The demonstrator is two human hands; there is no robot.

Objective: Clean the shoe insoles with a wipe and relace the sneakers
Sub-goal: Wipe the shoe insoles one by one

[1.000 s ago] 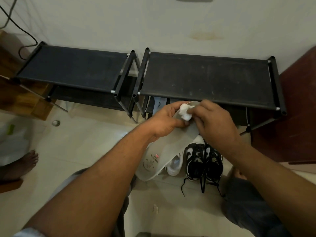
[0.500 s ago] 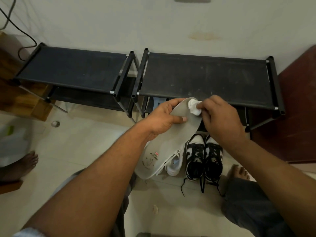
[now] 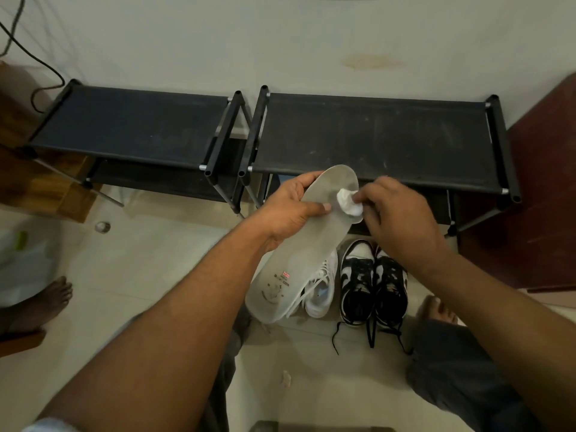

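— Over the floor, in front of the shoe rack, where's the insole?
— Up in my left grip, fingers curled round its toe half, thumb on top. My right grip pinches the wadded wipe against it.
— How will it handle?
— Light and floppy, I judge. The heel end hangs free above the white sneaker, so I'd hold nearer mid-length.

Pale wall far, yellowish stain on it. Left black rack and right black rack side by side against it. Pale tile floor near. Reddish-brown wood panel right. Black cable far left. Dim light.
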